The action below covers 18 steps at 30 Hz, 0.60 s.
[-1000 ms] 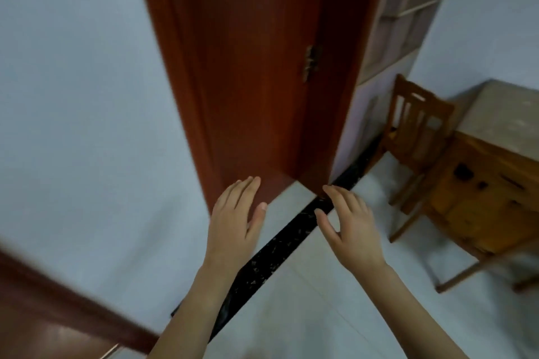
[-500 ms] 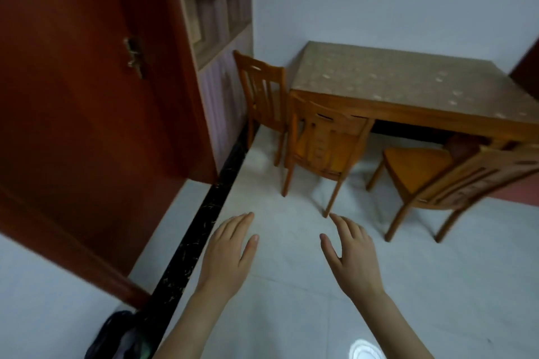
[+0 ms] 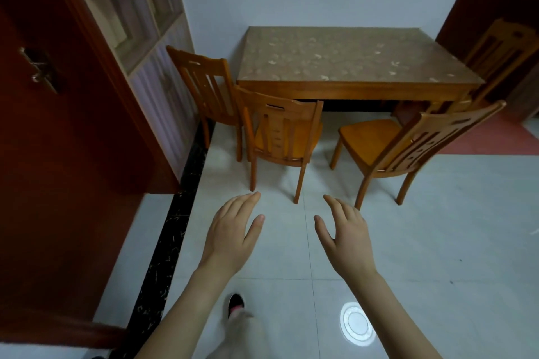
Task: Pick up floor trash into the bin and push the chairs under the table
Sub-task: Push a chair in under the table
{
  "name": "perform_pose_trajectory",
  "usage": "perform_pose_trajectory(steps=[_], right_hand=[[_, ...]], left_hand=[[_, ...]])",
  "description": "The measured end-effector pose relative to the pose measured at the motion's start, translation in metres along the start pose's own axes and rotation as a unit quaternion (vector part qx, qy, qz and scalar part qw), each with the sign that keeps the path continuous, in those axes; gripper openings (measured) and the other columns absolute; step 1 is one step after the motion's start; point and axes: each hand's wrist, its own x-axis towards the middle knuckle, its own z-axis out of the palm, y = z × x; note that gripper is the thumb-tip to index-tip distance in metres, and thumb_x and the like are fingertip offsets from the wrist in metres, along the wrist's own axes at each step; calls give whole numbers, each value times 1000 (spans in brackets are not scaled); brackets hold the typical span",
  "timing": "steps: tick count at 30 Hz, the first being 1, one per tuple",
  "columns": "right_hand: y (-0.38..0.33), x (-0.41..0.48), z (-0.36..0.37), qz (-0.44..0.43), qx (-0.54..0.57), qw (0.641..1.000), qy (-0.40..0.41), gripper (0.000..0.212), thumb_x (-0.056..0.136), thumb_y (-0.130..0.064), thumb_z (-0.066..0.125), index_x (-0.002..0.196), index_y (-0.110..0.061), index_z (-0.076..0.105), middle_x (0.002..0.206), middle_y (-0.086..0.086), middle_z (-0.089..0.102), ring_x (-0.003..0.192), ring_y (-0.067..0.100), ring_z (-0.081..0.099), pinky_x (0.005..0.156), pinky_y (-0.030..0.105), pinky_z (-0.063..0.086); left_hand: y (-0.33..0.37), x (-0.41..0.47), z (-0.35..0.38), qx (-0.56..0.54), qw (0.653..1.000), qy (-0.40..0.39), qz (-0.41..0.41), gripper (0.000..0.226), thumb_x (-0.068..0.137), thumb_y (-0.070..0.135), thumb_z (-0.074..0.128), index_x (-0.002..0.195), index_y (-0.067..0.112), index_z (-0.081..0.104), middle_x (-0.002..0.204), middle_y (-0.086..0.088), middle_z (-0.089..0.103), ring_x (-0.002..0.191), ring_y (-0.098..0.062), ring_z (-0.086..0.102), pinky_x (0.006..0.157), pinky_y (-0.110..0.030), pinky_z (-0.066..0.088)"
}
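Note:
A wooden table (image 3: 350, 87) with a patterned top stands against the far wall. Three wooden chairs stand pulled out from it: one (image 3: 204, 87) at its left end, one (image 3: 281, 131) at its front left, and one (image 3: 408, 148) turned at an angle at its front right. A fourth chair (image 3: 501, 52) stands at the right end. My left hand (image 3: 230, 236) and right hand (image 3: 347, 239) hover over the pale floor in front of the chairs, fingers straight, holding nothing. No bin or trash shows in this view.
A red-brown door (image 3: 58, 125) stands open on the left beside a shelf unit (image 3: 145, 14). A black threshold strip (image 3: 175, 227) runs along the floor. My foot (image 3: 234, 304) is below my hands. A red floor area (image 3: 490, 140) lies at the right.
The view has swung from the door and wall to face the table and chairs, which now appear closer and centred. My hands stay open and held out in front.

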Motion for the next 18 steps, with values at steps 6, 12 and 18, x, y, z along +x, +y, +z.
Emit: perform_pose_trajectory(steps=[6, 12, 18], right_hand=[[-7, 56, 36, 15, -16, 1000, -8, 59, 94, -52, 35, 138, -18, 52, 132, 0, 60, 123, 22, 53, 104, 41, 44], [-26, 153, 78, 26, -26, 999, 12, 51, 96, -47, 44, 137, -18, 53, 134, 1, 60, 123, 22, 54, 102, 38, 42], [-52, 246, 100, 49, -6, 998, 30, 48, 98, -40, 53, 141, -19, 49, 140, 2, 54, 127, 21, 51, 103, 33, 40]], left_hand=[[-50, 54, 17, -4, 1000, -30, 3, 56, 97, 48, 29, 139, 16, 48, 139, 1, 53, 129, -16, 45, 108, -37, 38], [-116, 156, 16, -7, 999, -46, 17, 60, 96, 52, 25, 141, 18, 45, 142, 2, 50, 132, -15, 42, 109, -34, 34], [-167, 261, -7, -13, 998, -41, 45, 58, 96, 51, 29, 140, 17, 47, 141, 2, 51, 132, -16, 43, 108, -38, 37]])
